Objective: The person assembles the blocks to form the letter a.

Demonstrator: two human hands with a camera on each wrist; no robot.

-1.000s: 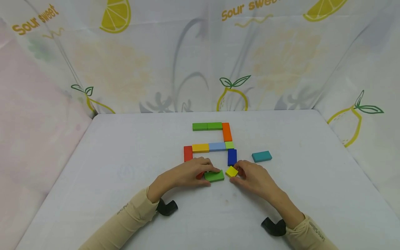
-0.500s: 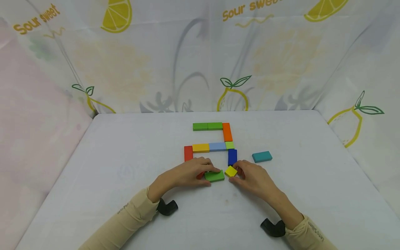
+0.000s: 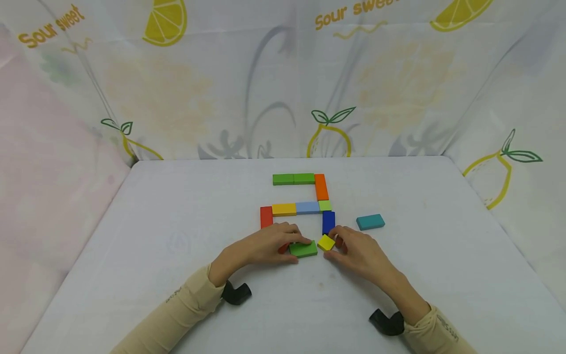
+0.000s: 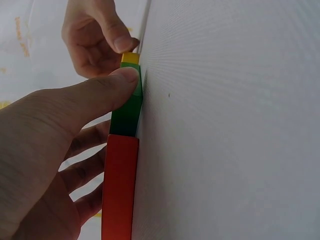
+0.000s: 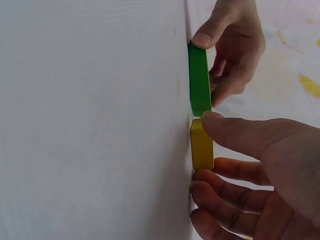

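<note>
A flat green block (image 3: 303,250) lies on the table between the thumb and index finger of my left hand (image 3: 261,245), which pinches it. Just right of its end, my right hand (image 3: 364,253) pinches a small yellow block (image 3: 326,242), turned cornerwise. In the right wrist view a thin gap shows between the yellow block (image 5: 202,145) and the green block (image 5: 199,80). A red block (image 4: 120,185) meets the green block's other end in the left wrist view; the left hand mostly hides it from above. A dark blue block (image 3: 328,222) lies right behind the yellow one.
Behind the hands runs a line of blocks: red (image 3: 266,217), orange-yellow (image 3: 284,210), light blue (image 3: 307,208) and light green (image 3: 325,205). An orange block (image 3: 321,187) joins it to two green blocks (image 3: 294,179) farther back. A teal block (image 3: 370,221) lies apart at right.
The yellow block has shifted slightly left toward the green block, with my right hand moving along. My left hand and the other blocks stay where they were.
</note>
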